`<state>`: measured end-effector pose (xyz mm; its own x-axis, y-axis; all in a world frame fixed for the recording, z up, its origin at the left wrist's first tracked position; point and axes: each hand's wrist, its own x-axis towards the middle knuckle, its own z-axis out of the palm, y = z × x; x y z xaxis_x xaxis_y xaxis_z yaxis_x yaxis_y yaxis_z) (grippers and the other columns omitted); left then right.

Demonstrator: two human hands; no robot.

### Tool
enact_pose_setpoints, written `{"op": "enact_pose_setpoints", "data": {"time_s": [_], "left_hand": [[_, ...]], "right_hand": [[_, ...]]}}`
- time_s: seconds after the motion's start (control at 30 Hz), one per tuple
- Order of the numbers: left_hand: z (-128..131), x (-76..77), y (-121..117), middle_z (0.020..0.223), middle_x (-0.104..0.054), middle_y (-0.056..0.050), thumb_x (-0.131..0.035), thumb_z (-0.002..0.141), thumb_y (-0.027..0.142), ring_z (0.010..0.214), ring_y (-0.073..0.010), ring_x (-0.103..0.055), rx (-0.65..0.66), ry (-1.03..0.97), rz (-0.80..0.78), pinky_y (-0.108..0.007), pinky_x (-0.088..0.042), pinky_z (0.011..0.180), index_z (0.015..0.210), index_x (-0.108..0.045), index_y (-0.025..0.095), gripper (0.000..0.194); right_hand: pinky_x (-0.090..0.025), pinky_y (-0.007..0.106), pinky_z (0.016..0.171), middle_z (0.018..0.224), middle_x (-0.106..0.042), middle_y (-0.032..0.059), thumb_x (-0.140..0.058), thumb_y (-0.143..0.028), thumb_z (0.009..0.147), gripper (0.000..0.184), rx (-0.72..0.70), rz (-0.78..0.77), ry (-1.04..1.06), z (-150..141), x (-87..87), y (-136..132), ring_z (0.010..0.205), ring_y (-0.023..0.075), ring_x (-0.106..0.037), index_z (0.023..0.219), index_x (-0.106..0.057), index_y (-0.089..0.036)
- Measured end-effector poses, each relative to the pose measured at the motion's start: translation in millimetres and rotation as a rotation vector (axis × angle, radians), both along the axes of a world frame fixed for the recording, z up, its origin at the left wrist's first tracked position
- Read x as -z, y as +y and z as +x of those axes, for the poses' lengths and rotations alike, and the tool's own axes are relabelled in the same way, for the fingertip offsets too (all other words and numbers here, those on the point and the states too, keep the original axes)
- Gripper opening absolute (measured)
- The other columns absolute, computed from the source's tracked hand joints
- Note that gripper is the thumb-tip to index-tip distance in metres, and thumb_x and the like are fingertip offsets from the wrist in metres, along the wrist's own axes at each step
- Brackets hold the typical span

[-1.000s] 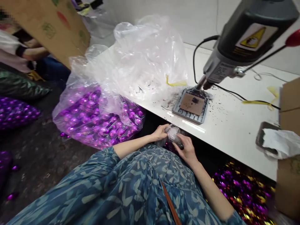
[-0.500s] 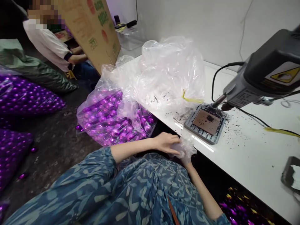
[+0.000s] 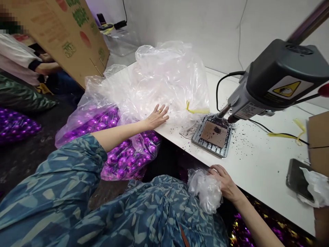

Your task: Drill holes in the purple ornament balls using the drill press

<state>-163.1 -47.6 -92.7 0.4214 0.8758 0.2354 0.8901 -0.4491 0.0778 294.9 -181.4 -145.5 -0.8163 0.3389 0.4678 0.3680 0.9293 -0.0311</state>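
My left hand (image 3: 156,118) has its fingers spread, with a ring on one of them. It is at the near side of a large clear plastic bag (image 3: 169,75) heaped on the table; whether it presses on the plastic I cannot tell. Below that forearm, shiny purple balls (image 3: 128,157) fill a clear bag hanging at the table's edge. My right hand (image 3: 226,183) is closed on a crumpled bundle of clear plastic (image 3: 205,192) in front of my body, by the table edge. Its fingertips are partly hidden by the plastic.
A grey drill-like machine (image 3: 277,79) leans over a metal base plate (image 3: 197,137) bearing a brown board (image 3: 214,133), with dark crumbs around. A phone-like black object (image 3: 295,178) lies on the white table (image 3: 257,175). A cardboard box (image 3: 77,34) and a co-worker's arm (image 3: 48,67) are left.
My left hand has let go of the crumpled plastic and reached forward and left to the large bag. My right hand keeps the plastic and has moved right. The view has turned right.
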Motion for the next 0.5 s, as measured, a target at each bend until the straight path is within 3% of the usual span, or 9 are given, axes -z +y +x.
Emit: {"op": "enact_pose_setpoints", "data": {"time_s": [0.07, 0.17, 0.23, 0.33, 0.37, 0.5], "left_hand": [[4, -12.5, 21, 0.160, -0.046, -0.021, -0.048, 0.095, 0.007, 0.157, -0.0399, -0.033, -0.092, -0.039, 0.040, -0.071, -0.021, 0.126, 0.113, -0.065, 0.015, 0.027], [10, -19.3, 40, 0.152, -0.052, -0.026, -0.040, 0.102, 0.016, 0.150, -0.0399, -0.042, -0.284, -0.145, 0.094, -0.066, -0.033, 0.122, 0.123, -0.061, 0.011, 0.031], [12, -10.4, 36, 0.155, -0.049, -0.024, -0.045, 0.103, 0.026, 0.152, -0.0404, -0.038, -0.201, -0.128, 0.047, -0.066, -0.029, 0.124, 0.129, -0.059, 0.011, 0.033], [9, 13.4, 14, 0.165, -0.041, -0.016, -0.056, 0.100, 0.036, 0.159, -0.0381, -0.027, 0.136, -0.031, -0.086, -0.066, -0.018, 0.130, 0.131, -0.060, 0.019, 0.036], [7, 20.7, 6, 0.166, -0.039, -0.015, -0.057, 0.100, 0.037, 0.160, -0.0371, -0.025, 0.192, -0.025, -0.106, -0.064, -0.018, 0.131, 0.133, -0.061, 0.021, 0.036], [2, 35.9, -8, 0.167, -0.038, -0.021, -0.054, 0.101, 0.038, 0.159, -0.0413, -0.028, 0.178, -0.058, -0.105, -0.065, -0.026, 0.128, 0.141, -0.059, 0.018, 0.045]], "right_hand": [[-0.052, 0.039, 0.104, 0.118, -0.065, 0.0088, -0.054, -0.019, 0.096, 0.014, -0.048, 0.013, -0.042, -4, -7.3, 14, 0.119, 0.0183, -0.056, 0.103, -0.064, -0.014], [-0.050, 0.032, 0.094, 0.111, -0.064, 0.0071, -0.052, -0.024, 0.098, 0.015, -0.145, -0.024, -0.103, -5, -11.6, 31, 0.107, 0.0153, -0.055, 0.099, -0.063, -0.013], [-0.048, 0.029, 0.088, 0.108, -0.063, 0.0059, -0.050, -0.028, 0.099, 0.019, -0.198, -0.070, -0.134, -3, -11.6, 36, 0.101, 0.0140, -0.053, 0.098, -0.063, -0.014], [-0.048, 0.030, 0.087, 0.109, -0.064, 0.0077, -0.046, -0.030, 0.100, 0.023, -0.218, -0.146, -0.155, 4, -8.2, 33, 0.101, 0.0151, -0.052, 0.097, -0.064, -0.017], [-0.048, 0.031, 0.088, 0.109, -0.065, 0.0085, -0.045, -0.031, 0.100, 0.024, -0.215, -0.170, -0.158, 5, -6.0, 30, 0.101, 0.0157, -0.052, 0.096, -0.065, -0.018], [-0.052, 0.031, 0.084, 0.106, -0.066, 0.0099, -0.044, -0.034, 0.100, 0.027, -0.160, -0.242, -0.162, 4, 4.4, 16, 0.096, 0.0161, -0.053, 0.093, -0.066, -0.019]]}}
